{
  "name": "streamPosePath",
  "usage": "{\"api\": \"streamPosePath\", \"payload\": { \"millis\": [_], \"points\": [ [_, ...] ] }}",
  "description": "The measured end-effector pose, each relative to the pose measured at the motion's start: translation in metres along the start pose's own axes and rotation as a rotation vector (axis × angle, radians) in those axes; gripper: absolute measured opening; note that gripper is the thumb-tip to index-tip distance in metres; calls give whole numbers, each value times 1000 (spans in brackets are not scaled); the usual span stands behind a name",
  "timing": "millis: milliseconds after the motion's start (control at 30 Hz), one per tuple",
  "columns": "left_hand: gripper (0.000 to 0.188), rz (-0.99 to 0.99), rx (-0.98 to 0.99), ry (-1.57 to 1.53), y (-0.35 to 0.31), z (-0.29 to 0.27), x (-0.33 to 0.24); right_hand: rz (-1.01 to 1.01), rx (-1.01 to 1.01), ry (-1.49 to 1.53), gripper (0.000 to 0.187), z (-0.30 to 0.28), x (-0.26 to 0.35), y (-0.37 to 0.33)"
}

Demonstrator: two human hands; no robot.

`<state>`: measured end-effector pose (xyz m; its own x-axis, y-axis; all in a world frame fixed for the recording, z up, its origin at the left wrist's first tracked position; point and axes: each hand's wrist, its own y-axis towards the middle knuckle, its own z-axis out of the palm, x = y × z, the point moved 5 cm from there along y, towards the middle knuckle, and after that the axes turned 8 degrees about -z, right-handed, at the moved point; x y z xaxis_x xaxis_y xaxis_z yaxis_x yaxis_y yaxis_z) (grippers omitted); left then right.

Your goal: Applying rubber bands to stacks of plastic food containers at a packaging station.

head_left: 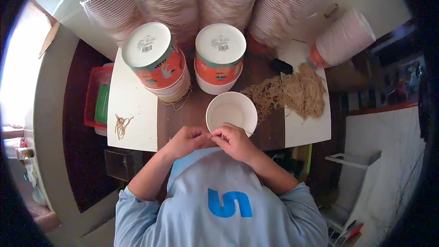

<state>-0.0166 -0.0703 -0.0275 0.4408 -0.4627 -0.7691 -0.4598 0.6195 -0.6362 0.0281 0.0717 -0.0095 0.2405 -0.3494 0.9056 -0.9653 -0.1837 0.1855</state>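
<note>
A white tub [228, 107] is sitting open at the near edge of a brown table [183, 118] with white side panels [132, 82], and around it things are crowding: two upturned printed tubs [220, 66] just behind, a tangled twine heap [302, 91] to its right, a small twine coil [120, 127] well to its left, wrapped cup stacks [167, 0] rising farther behind, and a bright window [23, 64] glowing far left of it. At its near rim the left hand [190, 140] and the right hand [234, 141] are meeting, forearms [152, 174] angling inward, fingertips [219, 140] pinching together, though I cannot tell what they are gripping
</note>
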Motion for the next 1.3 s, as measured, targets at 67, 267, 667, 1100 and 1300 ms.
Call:
{"api": "streamPosePath", "payload": {
  "millis": [67,267,667,1100,1300],
  "points": [
    [24,23,2,15,3,1,-4,-19,6,-24,9,-3,-5,0],
    [18,87,-175,127,34,-7,3,-73,-40,-151,8,-15,-33,9],
    [32,497,-652,646,103,-27,-10,43,-316,-326,10,-13,-96,30],
    [19,272,-627,291,99,-33,8,31,-350,-557,9,-32,-91,27],
    [18,347,-651,289,98,-31,15,33,-449,-600,9,-34,-87,22]
  ]
}}
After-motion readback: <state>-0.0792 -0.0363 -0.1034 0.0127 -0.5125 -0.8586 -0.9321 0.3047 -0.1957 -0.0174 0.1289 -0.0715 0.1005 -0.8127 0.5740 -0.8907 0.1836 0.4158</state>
